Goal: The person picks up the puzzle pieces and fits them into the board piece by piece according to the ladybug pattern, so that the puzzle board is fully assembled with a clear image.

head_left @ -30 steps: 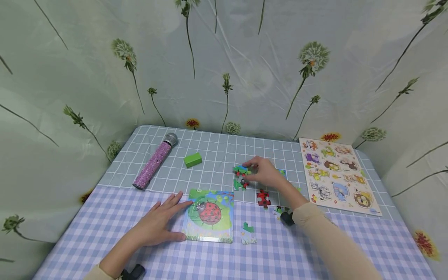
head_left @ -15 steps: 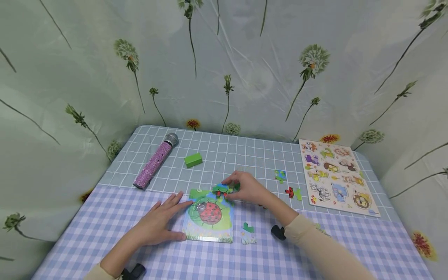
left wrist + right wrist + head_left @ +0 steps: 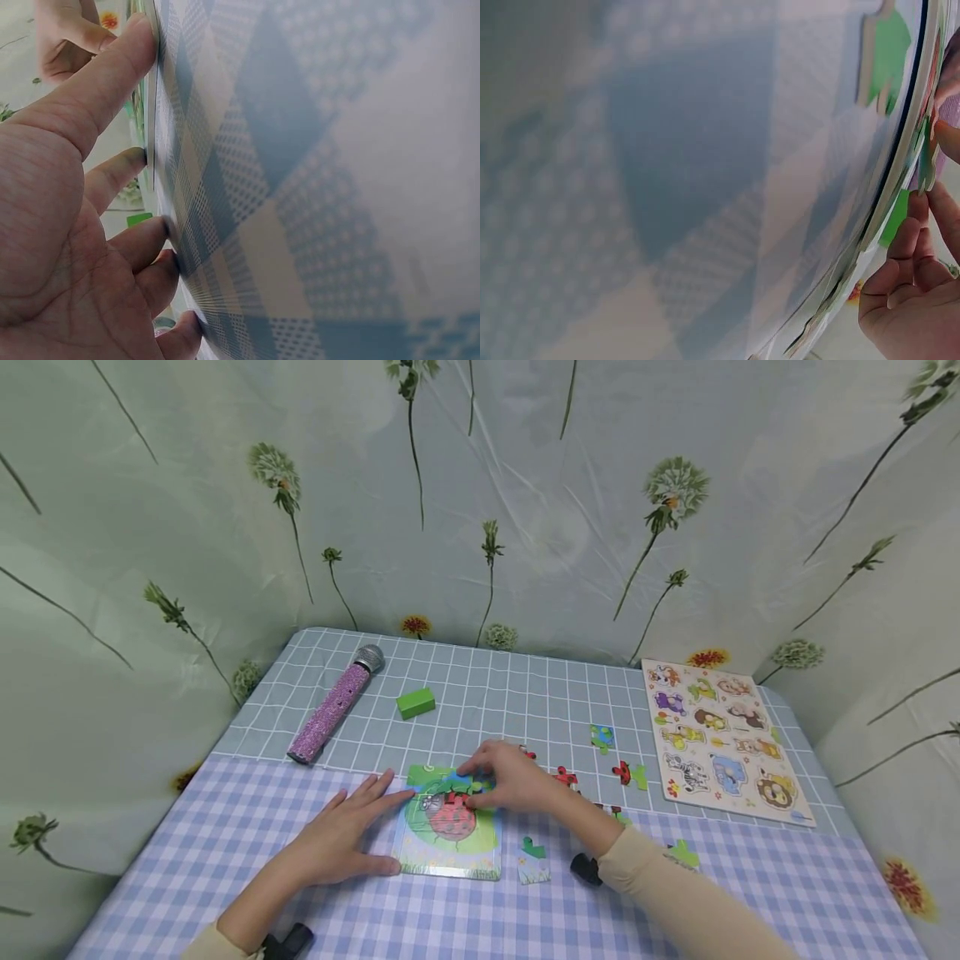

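A ladybug puzzle board point(image 3: 483, 852) lies flat on the checked cloth. My left hand point(image 3: 337, 842) rests at its left side with the fingers spread, thumb and index fingertip touching the edge; the left wrist view shows these fingers point(image 3: 112, 86) against the board's side. Over the board's upper right part, my right hand point(image 3: 517, 777) pinches a jigsaw piece point(image 3: 457, 782) in blue, green and red between thumb and fingers. That piece point(image 3: 928, 154) stands tilted at the board in the right wrist view. Whether its lower edge touches the board's surface I cannot tell.
Loose pieces lie to the right, among them a green-and-white piece point(image 3: 534, 864), a red-and-green piece point(image 3: 630, 774) and a blue piece point(image 3: 602, 737). An animal puzzle board point(image 3: 727, 739) is at the right, a pink glitter microphone point(image 3: 330, 714) and a green block point(image 3: 416, 702) farther back.
My right hand has carried the jigsaw piece from the loose pieces on the right, leftward and nearer, onto the ladybug board. The left hand has stayed in place.
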The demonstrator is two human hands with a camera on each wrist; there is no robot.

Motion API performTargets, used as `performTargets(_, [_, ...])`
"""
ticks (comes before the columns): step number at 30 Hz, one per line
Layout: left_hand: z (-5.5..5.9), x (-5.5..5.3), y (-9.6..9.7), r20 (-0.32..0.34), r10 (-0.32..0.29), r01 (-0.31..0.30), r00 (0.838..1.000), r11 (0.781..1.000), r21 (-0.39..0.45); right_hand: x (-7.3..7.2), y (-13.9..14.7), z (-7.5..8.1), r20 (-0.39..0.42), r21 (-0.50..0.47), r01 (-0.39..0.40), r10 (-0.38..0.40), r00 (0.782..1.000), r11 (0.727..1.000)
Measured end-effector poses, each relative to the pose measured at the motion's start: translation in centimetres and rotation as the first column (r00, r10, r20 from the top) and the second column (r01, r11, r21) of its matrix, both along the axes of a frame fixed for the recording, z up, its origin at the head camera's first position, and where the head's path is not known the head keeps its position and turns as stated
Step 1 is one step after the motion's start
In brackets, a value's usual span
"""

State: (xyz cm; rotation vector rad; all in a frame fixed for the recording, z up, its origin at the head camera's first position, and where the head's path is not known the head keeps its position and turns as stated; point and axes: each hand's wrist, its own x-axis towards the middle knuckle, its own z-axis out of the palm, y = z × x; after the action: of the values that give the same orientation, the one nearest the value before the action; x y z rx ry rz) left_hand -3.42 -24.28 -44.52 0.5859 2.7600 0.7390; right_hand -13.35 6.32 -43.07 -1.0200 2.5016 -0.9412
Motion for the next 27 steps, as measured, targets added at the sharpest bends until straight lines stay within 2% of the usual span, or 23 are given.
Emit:
performTargets(16, [0.5, -0.1, 0.4, 0.002, -0.012, 0.012, 1.000, 1.000, -0.027, 0.0, -0.9, -0.1, -0.029, 0.075, 0.017, -0.015, 0.999, 0.997])
performTargets(23, [1.4, -0.4, 1.0, 0.021, -0.001, 0.002, 1.000, 0.998, -0.066, 0.2, -0.9, 0.0, -0.066, 0.084, -0.002, 0.007, 0.998, 0.997])
performTargets(27, [1.9, -0.4, 1.3, -0.003, -0.001, 0.001, 1.000, 0.998, -0.065, 0.3, -1.1, 0.1, -0.077, 0.092, -0.006, 0.014, 0.997, 0.996])
